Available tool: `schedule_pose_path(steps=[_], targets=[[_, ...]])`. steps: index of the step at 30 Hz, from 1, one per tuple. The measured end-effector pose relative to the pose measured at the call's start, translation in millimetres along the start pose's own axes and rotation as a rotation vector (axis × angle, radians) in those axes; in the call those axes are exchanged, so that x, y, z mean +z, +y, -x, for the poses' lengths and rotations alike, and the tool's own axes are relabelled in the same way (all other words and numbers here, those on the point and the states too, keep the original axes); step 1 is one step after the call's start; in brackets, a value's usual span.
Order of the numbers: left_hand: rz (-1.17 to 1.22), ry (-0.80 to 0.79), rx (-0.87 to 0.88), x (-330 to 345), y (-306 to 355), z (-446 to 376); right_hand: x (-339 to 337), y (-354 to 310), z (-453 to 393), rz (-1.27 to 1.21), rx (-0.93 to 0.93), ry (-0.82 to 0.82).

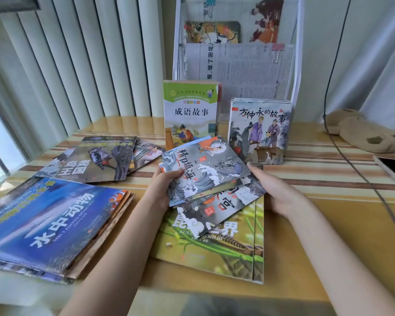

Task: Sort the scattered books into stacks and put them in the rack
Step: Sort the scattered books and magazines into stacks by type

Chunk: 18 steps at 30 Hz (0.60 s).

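Here the left hand grip pinches the grey wave book, long axis tilted up-right; right hand spread.

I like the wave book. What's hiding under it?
Under the wave book lie more small books, fanned out on a big green insect book. Their covers are mostly hidden.

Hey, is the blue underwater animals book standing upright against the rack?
No, the blue book lies flat on top of a stack at the table's left, far from the rack.
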<state>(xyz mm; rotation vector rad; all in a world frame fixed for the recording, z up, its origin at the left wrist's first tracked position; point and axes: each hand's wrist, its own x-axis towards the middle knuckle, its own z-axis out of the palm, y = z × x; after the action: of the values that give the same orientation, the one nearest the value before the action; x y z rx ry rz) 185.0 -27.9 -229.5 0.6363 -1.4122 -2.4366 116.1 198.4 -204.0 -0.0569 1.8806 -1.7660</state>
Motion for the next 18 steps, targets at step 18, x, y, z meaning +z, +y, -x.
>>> schedule_pose_path(steps=[18], targets=[[-0.310, -0.030, 0.008, 7.6, 8.3, 15.0, -33.4, -21.2, 9.5, 0.275, -0.252, 0.669]])
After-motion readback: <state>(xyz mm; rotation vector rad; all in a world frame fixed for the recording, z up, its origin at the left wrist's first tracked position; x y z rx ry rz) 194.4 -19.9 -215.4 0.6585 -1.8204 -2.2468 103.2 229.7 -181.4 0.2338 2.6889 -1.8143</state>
